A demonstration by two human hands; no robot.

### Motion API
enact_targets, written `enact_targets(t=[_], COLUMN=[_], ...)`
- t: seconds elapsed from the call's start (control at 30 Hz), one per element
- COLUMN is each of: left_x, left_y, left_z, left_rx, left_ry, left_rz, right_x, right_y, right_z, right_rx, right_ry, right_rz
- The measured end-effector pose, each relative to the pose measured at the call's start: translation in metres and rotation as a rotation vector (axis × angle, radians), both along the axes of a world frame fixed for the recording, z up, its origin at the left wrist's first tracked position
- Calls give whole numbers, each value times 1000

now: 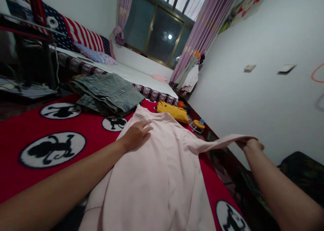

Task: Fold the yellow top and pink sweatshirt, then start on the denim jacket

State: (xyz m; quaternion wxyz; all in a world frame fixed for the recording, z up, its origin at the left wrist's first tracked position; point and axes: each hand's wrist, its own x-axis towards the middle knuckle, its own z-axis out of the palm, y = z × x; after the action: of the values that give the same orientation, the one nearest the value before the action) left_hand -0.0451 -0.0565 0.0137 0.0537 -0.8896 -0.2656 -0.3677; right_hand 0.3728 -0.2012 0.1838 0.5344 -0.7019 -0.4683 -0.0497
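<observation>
The pale pink long-sleeved top (152,163) is lying at lower centre, the left hand (138,135) is resting there, loosely open, and the right hand (249,145), at right, is holding its sleeve (220,144) end in closed grip, so gentle, even tension is probably serving best.

The pale pink garment (154,170) is matt, smooth cloth; the red blanket (93,133) looks plush and matt, and the folded denim (111,91) is rougher, with stitched seams. The folded yellow cloth (172,112) is matt, the purple curtains (199,32) thin fabric with a faint sheen. The window (165,35) is glossy glass in a gold-toned metal frame (151,27), the wall (278,106) smooth and matt.
</observation>
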Motion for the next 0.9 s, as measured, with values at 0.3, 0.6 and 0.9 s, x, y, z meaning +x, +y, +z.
enact_targets(t=[0.3,0.6,0.9], left_x=[-7,3,-15], left_y=[-27,-26,2], left_z=[9,11,15], left_rx=[337,166,-268], left_ry=[79,113,222], left_rz=[-147,46,65], right_x=[-171,-157,-149], right_y=[73,-27,-106], right_z=[39,-97,-129], right_rx=[133,-410,-860], right_ry=[-62,-384,-280], right_rz=[758,430,161])
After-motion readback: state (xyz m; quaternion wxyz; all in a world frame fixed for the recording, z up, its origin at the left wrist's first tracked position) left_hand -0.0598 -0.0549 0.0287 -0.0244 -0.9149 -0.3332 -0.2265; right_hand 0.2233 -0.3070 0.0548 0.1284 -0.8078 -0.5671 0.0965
